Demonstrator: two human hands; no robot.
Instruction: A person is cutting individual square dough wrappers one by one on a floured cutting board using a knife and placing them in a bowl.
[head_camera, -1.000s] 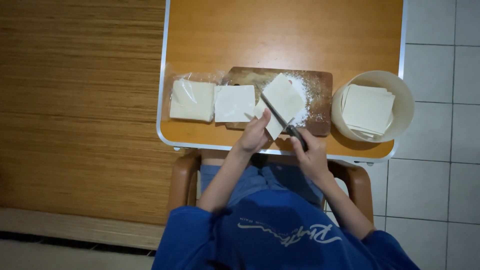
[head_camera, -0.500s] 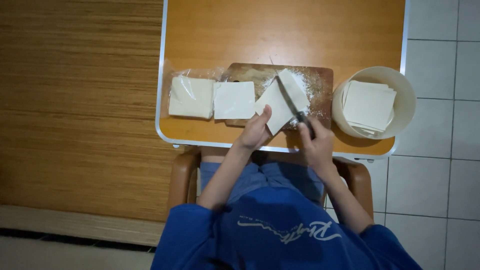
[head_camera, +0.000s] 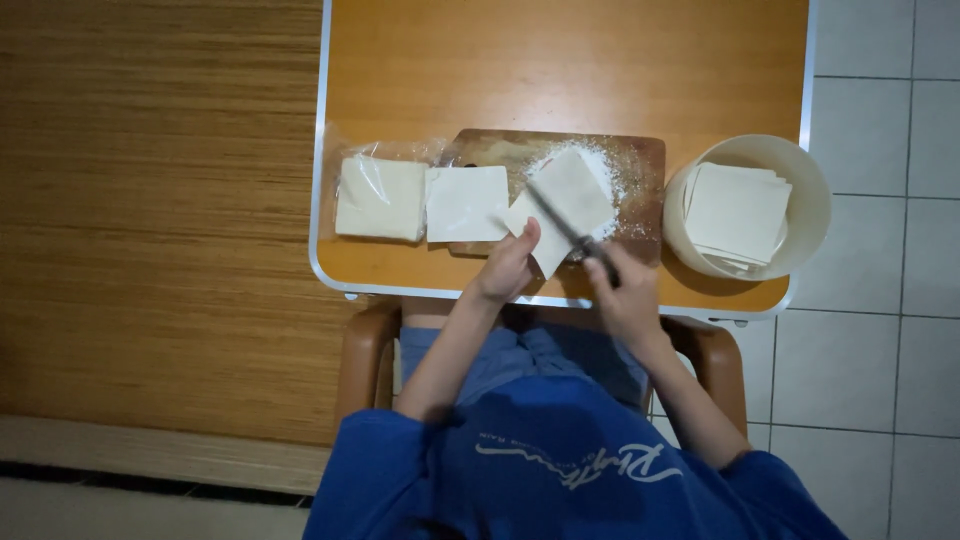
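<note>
On the wooden cutting board (head_camera: 640, 160), which I take as my landmark, a white square sheet of dough (head_camera: 575, 195) lies tilted on a dusting of flour (head_camera: 618, 175). My left hand (head_camera: 508, 265) rests at the board's near edge, fingers pressed down on the sheet's near-left corner, pinning it rather than closing around it. My right hand (head_camera: 625, 295) sits just off the board's near edge, curled shut around the dark handle of a knife (head_camera: 572, 232), whose blade lies slantwise across the sheet, tip pointing toward the board's far-left part. From this height I cannot quite tell whether the edge is in the dough or only resting on it. Overlapping the board's left end lies another white square sheet (head_camera: 466, 203), and further left of that a stack of sheets in clear plastic wrap (head_camera: 380, 195). Right of the board stands a round cream bowl (head_camera: 800, 170) holding more squares. All of it sits on an orange table (head_camera: 560, 60).
</note>
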